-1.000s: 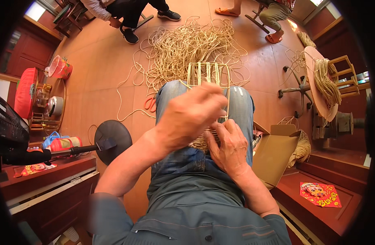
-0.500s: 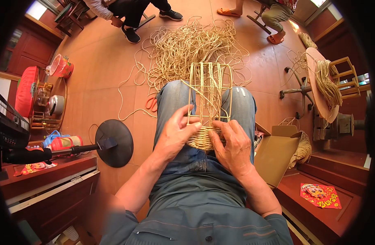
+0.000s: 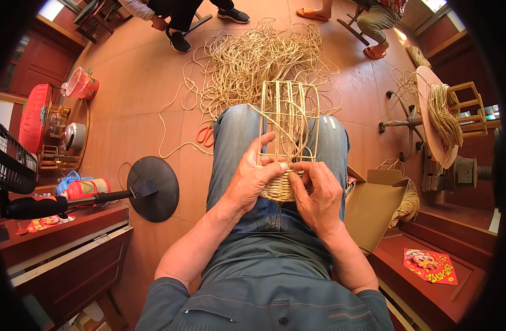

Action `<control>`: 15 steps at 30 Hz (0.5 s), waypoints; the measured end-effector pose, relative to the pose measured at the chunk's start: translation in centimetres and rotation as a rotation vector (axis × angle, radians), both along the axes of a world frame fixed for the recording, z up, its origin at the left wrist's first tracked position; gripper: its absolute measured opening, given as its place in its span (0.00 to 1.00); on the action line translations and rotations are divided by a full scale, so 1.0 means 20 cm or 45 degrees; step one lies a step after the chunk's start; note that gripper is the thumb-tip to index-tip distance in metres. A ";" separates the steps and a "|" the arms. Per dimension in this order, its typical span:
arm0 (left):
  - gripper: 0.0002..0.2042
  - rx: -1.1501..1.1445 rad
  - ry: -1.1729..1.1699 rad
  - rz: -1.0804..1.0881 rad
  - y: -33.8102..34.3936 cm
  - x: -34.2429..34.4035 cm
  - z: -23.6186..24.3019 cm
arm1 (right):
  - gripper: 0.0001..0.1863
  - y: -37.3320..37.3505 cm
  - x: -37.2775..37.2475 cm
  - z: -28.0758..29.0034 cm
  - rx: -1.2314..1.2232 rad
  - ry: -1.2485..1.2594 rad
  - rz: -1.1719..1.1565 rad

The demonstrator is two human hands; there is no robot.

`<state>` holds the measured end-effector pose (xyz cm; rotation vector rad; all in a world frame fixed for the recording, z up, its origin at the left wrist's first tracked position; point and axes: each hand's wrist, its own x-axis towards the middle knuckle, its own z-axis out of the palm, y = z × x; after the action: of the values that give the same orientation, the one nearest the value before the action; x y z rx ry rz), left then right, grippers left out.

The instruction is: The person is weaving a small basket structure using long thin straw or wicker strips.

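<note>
A half-woven basket (image 3: 278, 192) rests between my knees, its near end covered in tight rows of straw-coloured cord. Beyond that band its open frame (image 3: 317, 118) of cord-wrapped bars stands bare, with loose strands running through it. My left hand (image 3: 252, 176) grips the basket's left side, thumb pressed on the top row and index finger raised along the frame. At the right end of that row, my right hand (image 3: 321, 193) pinches the cord between thumb and fingers. The pinched bit is mostly hidden by the fingertips.
A tangled heap of cord (image 3: 258, 66) lies on the floor ahead, with orange-handled scissors (image 3: 205, 135) near my left knee. A fan's round base (image 3: 152, 190) stands left. At right are a cardboard box (image 3: 374, 207) and a hanging cord bundle (image 3: 443, 116). Two people sit at the far side.
My left thumb has slid right along the top woven row, and my right fingers have drawn in closer to it. The basket appears slightly further right.
</note>
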<state>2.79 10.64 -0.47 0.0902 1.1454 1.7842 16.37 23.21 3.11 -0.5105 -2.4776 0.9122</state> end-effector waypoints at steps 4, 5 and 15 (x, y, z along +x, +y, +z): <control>0.43 -0.018 0.115 0.037 -0.02 0.02 -0.01 | 0.10 0.00 0.00 -0.01 0.005 0.023 -0.016; 0.43 -0.008 0.094 0.068 -0.02 0.03 -0.01 | 0.10 0.00 0.00 -0.02 0.010 0.028 -0.012; 0.42 0.320 -0.176 -0.009 -0.07 -0.02 -0.03 | 0.10 -0.02 -0.01 -0.03 0.010 0.049 -0.039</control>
<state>2.37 9.27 -1.13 0.1173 0.8191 1.8900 16.27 22.89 2.48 -0.5220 -2.4317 0.8920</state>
